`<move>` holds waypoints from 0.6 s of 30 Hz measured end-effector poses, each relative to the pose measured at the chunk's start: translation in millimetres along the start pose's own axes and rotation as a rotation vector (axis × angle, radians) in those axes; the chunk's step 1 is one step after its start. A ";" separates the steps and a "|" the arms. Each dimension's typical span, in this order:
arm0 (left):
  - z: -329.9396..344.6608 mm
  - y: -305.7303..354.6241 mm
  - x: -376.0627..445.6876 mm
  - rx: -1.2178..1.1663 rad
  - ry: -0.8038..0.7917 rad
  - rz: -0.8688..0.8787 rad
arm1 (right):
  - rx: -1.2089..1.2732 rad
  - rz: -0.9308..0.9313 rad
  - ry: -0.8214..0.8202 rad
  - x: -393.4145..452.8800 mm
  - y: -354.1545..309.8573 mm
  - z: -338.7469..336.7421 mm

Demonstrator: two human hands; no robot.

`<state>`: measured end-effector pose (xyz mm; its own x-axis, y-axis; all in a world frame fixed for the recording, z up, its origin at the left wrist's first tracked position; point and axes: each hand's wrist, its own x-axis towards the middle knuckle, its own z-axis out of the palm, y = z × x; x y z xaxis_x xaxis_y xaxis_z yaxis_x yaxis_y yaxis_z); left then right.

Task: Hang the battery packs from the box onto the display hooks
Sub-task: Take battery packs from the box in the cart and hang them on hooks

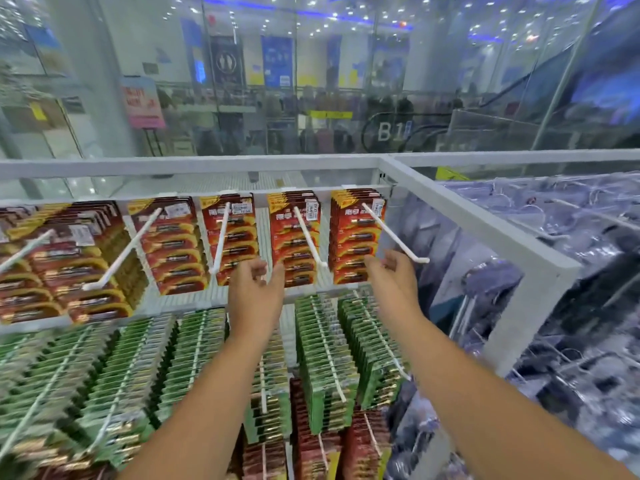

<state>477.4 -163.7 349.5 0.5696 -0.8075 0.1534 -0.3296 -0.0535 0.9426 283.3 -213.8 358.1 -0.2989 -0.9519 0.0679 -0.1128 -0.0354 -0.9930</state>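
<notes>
While both bare arms reach up toward the top row of the display, neither hand holds anything. The left hand (254, 289) hovers with loosely curved, released fingers just in front of the red battery packs (298, 237) on the fourth hook from the left, near that white hook (310, 237). The right hand (391, 278) is also slack and empty, its fingertips close to the lower edge of the rightmost stack of red packs (356, 233) and just left of the bent tip of the rightmost hook (394, 233); whether it touches the packs I cannot tell, the picture being blurred there.

Five stacks of red and yellow packs hang pushed to the far end of the top row's long white pegs, leaving most of each peg bare. Below them, rows of green battery packs (325, 362) fill their hooks nearly to the near tips, and more red packs (311, 448) hang lower still. The box is not in view.

To the right, past a white frame post (485, 223), clear plastic-wrapped goods (561, 271) hang on wire hooks. Beyond the glass wall (311, 81) lie a blurred shop floor and a "B1" sign (389, 131).
</notes>
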 end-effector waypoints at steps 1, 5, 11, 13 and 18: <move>-3.1 -3.2 -7.0 0.000 -0.039 -0.015 | -0.027 0.015 -0.016 -6.3 2.0 -6.0; -10.1 -8.2 -54.9 -0.019 -0.216 -0.045 | -0.030 0.084 -0.142 -45.9 19.1 -35.7; -4.2 -20.8 -129.5 -0.019 -0.401 -0.042 | -0.070 0.131 -0.301 -129.1 64.7 -100.9; 4.0 -29.9 -154.4 -0.013 -0.441 -0.065 | -0.045 0.190 -0.306 -153.8 89.5 -135.9; 43.3 -49.4 -225.4 -0.011 -0.519 -0.115 | -0.066 0.298 -0.223 -189.4 144.7 -229.0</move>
<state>332.7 -4.5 255.5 0.1530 -0.9814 -0.1160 -0.2775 -0.1553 0.9481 106.7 31.1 223.7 -0.1151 -0.9606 -0.2531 -0.1145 0.2660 -0.9572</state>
